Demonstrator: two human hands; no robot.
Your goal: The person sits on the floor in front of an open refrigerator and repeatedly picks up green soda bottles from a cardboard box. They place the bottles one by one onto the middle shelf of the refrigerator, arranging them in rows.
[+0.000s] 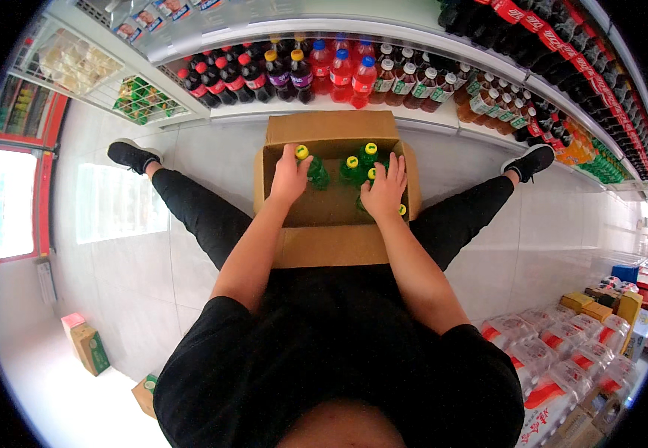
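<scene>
An open cardboard box (331,245) stands on the floor between my outstretched legs. Inside are several green plastic bottles with yellow caps. At the box's left side my left hand (288,178) grips one green bottle (318,173) near its neck, its cap showing between thumb and index finger. My right hand (385,190) reaches over the right half, thumb and index finger around the capped top of another bottle (372,173); its fingers partly cover that bottle's body. Two more bottles (351,170) stand just beyond, and one cap (402,210) shows beside my right wrist.
Ahead, a low shelf (242,116) holds rows of dark, red and brown drink bottles, with more cola bottles (540,33) above at right. Shrink-wrapped bottle packs (555,343) are stacked at the lower right. A lit fridge (4,201) and a small carton (89,349) are at left.
</scene>
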